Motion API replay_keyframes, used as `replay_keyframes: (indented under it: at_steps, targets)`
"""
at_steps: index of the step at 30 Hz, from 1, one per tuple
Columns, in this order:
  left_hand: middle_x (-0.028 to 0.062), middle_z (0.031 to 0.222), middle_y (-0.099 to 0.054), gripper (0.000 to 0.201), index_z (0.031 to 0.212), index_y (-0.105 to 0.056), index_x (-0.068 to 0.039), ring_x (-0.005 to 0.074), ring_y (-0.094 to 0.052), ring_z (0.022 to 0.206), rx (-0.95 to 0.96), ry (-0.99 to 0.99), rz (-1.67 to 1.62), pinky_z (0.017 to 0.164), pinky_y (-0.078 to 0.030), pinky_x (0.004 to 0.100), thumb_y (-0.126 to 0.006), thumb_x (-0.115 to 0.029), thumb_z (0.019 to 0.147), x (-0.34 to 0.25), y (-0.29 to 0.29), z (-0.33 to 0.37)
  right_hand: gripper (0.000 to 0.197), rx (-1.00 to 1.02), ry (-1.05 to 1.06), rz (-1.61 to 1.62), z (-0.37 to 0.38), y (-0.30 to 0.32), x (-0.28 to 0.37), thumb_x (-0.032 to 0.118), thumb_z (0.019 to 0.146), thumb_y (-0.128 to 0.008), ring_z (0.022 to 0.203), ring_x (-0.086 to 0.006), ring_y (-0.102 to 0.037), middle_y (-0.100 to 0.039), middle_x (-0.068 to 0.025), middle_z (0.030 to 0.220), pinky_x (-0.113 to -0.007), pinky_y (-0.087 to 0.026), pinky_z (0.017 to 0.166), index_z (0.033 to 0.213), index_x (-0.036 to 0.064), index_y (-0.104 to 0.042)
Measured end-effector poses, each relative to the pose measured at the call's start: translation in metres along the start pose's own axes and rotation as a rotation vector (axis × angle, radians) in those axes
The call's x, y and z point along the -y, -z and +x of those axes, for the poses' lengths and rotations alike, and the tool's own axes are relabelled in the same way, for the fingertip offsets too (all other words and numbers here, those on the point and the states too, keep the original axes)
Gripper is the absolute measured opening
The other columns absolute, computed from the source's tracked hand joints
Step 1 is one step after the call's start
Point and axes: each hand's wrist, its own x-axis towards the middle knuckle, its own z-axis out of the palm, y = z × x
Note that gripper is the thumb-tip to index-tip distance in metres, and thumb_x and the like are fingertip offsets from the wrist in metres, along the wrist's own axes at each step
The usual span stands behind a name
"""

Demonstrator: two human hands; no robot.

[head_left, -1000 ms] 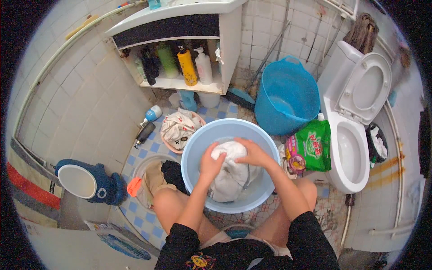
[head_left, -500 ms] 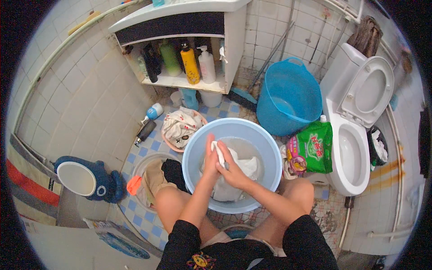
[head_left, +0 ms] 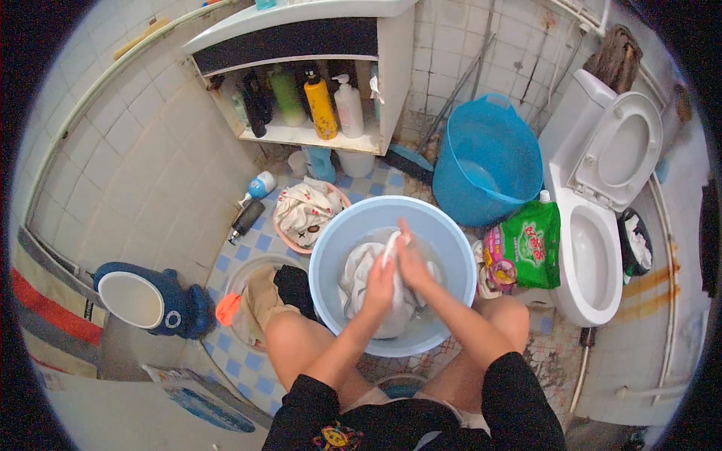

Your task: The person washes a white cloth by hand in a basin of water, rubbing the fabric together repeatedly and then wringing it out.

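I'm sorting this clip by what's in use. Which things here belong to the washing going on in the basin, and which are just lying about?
In use:
left hand
right hand
white cloth, gripped and rubbed by both hands
light blue basin, holding the cloth in water

Lying about:
blue bucket
green bag
bottles on the shelf
toilet
patterned laundry in a pink bowl

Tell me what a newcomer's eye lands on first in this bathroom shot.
First the pale blue basin at centre, where the left hand and right hand press a white cloth together in the water. Next the big blue bucket behind it to the right, beside the open toilet. A green detergent bag lies between basin and toilet, and bottles line the shelf at the top.
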Motion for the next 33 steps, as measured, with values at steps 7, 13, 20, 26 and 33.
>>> replay_keyframes:
  at_steps: [7,13,20,26,33]
  targets:
    - [0.0128,0.122,-0.045,0.044,0.125,-0.039,0.001,0.0199,-0.041,0.113,-0.334,0.17,-0.248,0.096,-0.031,0.0325,-0.037,-0.027,0.091,-0.016,0.031,0.033,0.054,0.214,0.29,-0.259,-0.041,-0.034,0.002,0.028,0.091,-0.033,0.132,-0.0258,-0.007,-0.012,-0.0161,0.142,-0.032,-0.005,0.107,0.136,0.0023,-0.018]
    - [0.0134,0.115,-0.049,0.039,0.12,-0.044,0.002,0.021,-0.046,0.106,-0.113,0.1,0.215,0.092,-0.035,0.0321,-0.033,-0.023,0.092,0.003,-0.002,0.01,0.052,-0.072,0.053,-0.083,0.0,0.004,-0.015,0.024,0.091,-0.032,0.13,-0.0267,-0.018,-0.02,-0.0172,0.14,-0.033,-0.011,0.106,0.135,0.0012,-0.019]
    - [0.01,0.102,-0.055,0.035,0.115,-0.048,0.003,0.0141,-0.05,0.093,-0.307,0.154,-0.213,0.083,-0.039,0.0273,-0.036,-0.02,0.091,-0.008,0.039,0.039,0.053,0.112,0.308,-0.444,-0.042,-0.04,-0.006,0.029,0.091,-0.033,0.129,-0.0268,-0.021,-0.023,-0.0168,0.139,-0.032,-0.014,0.106,0.135,0.0022,-0.019]
    - [0.0067,0.099,-0.056,0.033,0.109,-0.051,0.0,0.0155,-0.052,0.09,-0.073,0.17,0.035,0.081,-0.041,0.0291,-0.036,-0.022,0.091,0.005,0.003,0.007,0.05,-0.069,-0.038,0.018,0.01,0.018,-0.02,0.03,0.092,-0.03,0.13,-0.0279,-0.017,-0.021,-0.0168,0.139,-0.035,-0.013,0.106,0.134,0.0032,-0.025]
    - [0.0056,0.088,-0.054,0.029,0.106,-0.052,-0.004,0.014,-0.052,0.083,-0.264,0.21,-0.257,0.073,-0.043,0.0279,-0.036,-0.024,0.09,0.022,0.052,0.035,0.051,0.234,0.199,-0.328,-0.048,-0.044,0.007,0.016,0.089,-0.038,0.133,-0.0254,-0.003,-0.015,-0.0146,0.142,-0.035,-0.002,0.107,0.135,0.0029,-0.021]
